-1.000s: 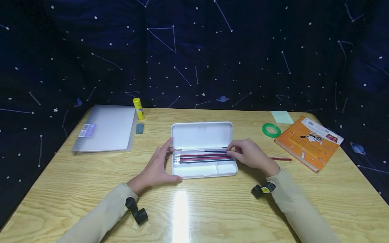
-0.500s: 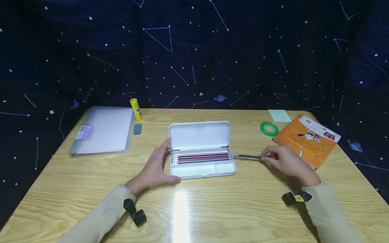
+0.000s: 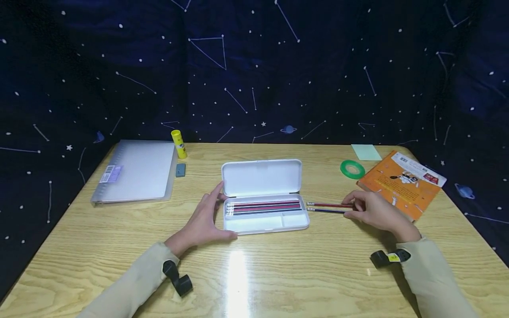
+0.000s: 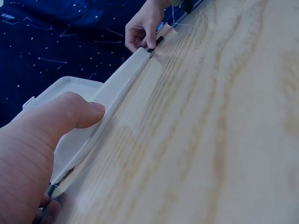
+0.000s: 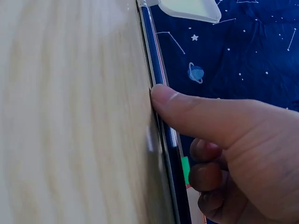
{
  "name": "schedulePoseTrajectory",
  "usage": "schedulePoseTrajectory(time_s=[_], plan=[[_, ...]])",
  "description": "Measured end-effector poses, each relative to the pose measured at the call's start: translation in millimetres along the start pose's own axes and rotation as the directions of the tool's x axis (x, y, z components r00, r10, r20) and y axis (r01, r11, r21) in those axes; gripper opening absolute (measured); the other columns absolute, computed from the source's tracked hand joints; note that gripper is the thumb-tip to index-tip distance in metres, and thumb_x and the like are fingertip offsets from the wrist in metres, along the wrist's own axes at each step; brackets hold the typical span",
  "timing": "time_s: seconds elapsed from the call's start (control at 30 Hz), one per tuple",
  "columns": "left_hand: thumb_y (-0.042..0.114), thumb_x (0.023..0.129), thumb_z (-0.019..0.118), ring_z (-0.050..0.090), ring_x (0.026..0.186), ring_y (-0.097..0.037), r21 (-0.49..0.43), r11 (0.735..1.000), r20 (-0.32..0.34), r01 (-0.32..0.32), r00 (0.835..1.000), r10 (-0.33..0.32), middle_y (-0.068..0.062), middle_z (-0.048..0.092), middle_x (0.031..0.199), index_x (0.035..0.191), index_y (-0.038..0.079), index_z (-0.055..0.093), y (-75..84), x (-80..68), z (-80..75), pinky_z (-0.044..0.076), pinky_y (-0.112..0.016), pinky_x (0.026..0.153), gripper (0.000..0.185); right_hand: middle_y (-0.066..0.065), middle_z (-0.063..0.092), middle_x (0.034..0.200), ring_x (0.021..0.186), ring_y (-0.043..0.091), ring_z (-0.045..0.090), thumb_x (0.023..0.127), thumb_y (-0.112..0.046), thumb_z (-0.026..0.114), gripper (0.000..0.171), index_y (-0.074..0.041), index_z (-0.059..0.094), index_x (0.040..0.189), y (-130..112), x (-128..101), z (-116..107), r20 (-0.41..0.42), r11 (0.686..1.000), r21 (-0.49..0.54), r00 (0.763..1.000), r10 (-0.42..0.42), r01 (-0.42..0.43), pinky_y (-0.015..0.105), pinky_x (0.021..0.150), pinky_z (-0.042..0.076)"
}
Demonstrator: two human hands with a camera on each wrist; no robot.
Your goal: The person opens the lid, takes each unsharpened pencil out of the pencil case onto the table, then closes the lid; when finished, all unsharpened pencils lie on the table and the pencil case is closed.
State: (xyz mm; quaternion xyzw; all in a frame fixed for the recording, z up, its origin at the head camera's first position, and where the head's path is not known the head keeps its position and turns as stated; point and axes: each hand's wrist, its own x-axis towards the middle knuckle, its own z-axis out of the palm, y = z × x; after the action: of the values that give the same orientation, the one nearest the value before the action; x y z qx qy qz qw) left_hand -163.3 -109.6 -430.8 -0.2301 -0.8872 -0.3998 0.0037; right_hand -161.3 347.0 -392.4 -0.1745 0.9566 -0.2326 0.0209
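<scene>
Pencils lie at the right hand: a dark blue pencil and a red pencil, side by side, eraser ends pointing toward the left hand and just beside the open white pencil case. The right hand pinches the dark blue pencil, thumb against its side and the other fingers bent; whether the red pencil is caught in the same pinch cannot be told. The left hand clasps the opposite end of the case, thumb on its front wall, fingers round toward the hinge side. Between the hands, a row of pencils fills the back compartment, the raised lid behind it.

If the pinch holds only the dark blue pencil, the red one could roll or be left behind. If both are held, uneven pressure could let them cross or fan apart. Carried low toward the left hand, the eraser ends might catch the case's end wall; a slack left clasp would then let the case skid on the smooth table. Pressure from the left fingers could also tip the lid down.
</scene>
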Motion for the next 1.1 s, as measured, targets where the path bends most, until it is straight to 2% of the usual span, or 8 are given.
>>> schedulePoseTrajectory(time_s=[0.27,0.5,0.6,0.8,0.97,1.1], plan=[[0.038,0.053,0.090,0.044,0.110,-0.017,-0.003,1.000,-0.005,-0.005,1.000,0.005,0.000,0.051,0.130,0.156,0.014,0.011,0.2,0.6,-0.3,0.042,-0.039,0.096,0.132,-0.008,0.043,0.061,0.055,0.001,0.035,0.080,-0.007,0.076,0.014,-0.008,0.071,0.093,6.4,12.8,-1.5,-0.048,0.994,-0.053,0.994,-0.099,0.096,0.022,0.050,0.030],[0.039,0.053,0.091,0.044,0.108,-0.016,-0.012,1.000,0.003,-0.005,1.000,0.005,0.000,0.050,0.129,0.156,0.015,0.010,0.0,0.6,1.6,0.043,-0.038,0.094,0.132,-0.007,0.044,0.062,0.055,0.003,0.037,0.080,-0.014,0.077,0.021,-0.007,0.068,0.098,1.6,23.8,-4.9,-0.002,0.998,-0.029,0.998,-0.057,0.057,0.022,0.052,0.031],[0.039,0.054,0.091,0.044,0.108,-0.016,-0.003,1.000,-0.003,-0.005,1.000,0.005,0.000,0.050,0.129,0.156,0.015,0.010,-0.8,0.4,0.9,0.043,-0.038,0.094,0.132,-0.006,0.045,0.063,0.054,0.004,0.038,0.083,-0.018,0.075,0.019,-0.009,0.068,0.098,-9.2,33.4,0.6,-0.006,0.998,0.000,0.998,-0.055,0.055,0.023,0.051,0.032],[0.038,0.054,0.091,0.045,0.109,-0.017,-0.006,1.000,-0.005,-0.009,1.000,0.009,-0.001,0.049,0.130,0.156,0.014,0.010,-0.7,-1.0,-2.0,0.043,-0.039,0.094,0.132,-0.007,0.046,0.062,0.056,0.006,0.041,0.085,-0.017,0.073,0.006,-0.015,0.069,0.089,-40.1,55.6,25.5,-0.052,0.979,0.127,0.987,-0.151,0.157,0.022,0.052,0.034],[0.038,0.054,0.091,0.044,0.109,-0.016,-0.005,1.000,-0.002,-0.001,1.000,0.001,0.000,0.049,0.130,0.156,0.015,0.009,-0.9,-0.4,-1.3,0.042,-0.038,0.094,0.133,-0.009,0.045,0.060,0.056,0.007,0.041,0.085,-0.020,0.073,0.008,-0.015,0.074,0.092,-68.2,67.7,37.0,0.012,0.963,0.168,0.977,-0.214,0.209,0.022,0.053,0.033],[0.038,0.054,0.091,0.044,0.109,-0.016,-0.005,1.000,0.001,0.000,1.000,0.000,0.000,0.050,0.130,0.156,0.015,0.009,-1.2,0.2,0.4,0.042,-0.038,0.095,0.133,-0.009,0.059,0.067,0.059,0.006,0.044,0.087,-0.021,0.072,0.015,-0.014,0.076,0.099,-84.1,75.8,44.1,0.073,0.965,0.120,0.968,-0.241,0.232,0.021,0.056,0.037]])
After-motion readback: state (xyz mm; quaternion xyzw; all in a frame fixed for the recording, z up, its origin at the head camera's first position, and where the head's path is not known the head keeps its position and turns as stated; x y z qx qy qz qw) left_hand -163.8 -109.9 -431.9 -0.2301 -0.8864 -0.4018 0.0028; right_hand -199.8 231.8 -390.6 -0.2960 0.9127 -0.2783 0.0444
